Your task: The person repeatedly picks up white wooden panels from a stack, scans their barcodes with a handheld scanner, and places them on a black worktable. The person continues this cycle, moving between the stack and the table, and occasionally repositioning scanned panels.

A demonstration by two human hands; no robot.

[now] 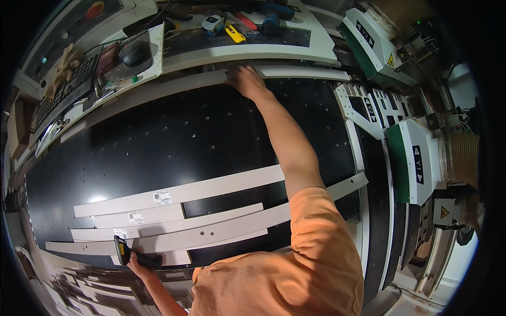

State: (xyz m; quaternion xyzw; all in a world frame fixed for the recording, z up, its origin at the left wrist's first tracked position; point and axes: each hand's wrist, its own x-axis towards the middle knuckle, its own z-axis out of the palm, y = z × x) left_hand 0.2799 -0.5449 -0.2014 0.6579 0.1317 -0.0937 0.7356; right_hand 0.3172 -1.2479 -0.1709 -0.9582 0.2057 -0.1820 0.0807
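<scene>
My left hand (138, 265), low on the left, is closed around the handle of a black-and-yellow barcode scanner (121, 250). The scanner is over the left part of a long pale board strip with drilled holes (232, 231). Beside it lie several more pale strips, including one with a white label (221, 183) and a shorter labelled one (163, 213). My right arm stretches across the black table to the far edge. There my right hand (246, 81) is on a long pale strip (174, 89), its fingers curled over it and slightly blurred.
The black table (205, 126) is dotted with small holes. Behind it, a shelf holds a yellow cutter (235, 33), a tape measure (213, 23), a mouse (134, 51) and a keyboard (60, 95). Machine heads (416, 160) stand at the right. Stacked boards (100, 292) lie at lower left.
</scene>
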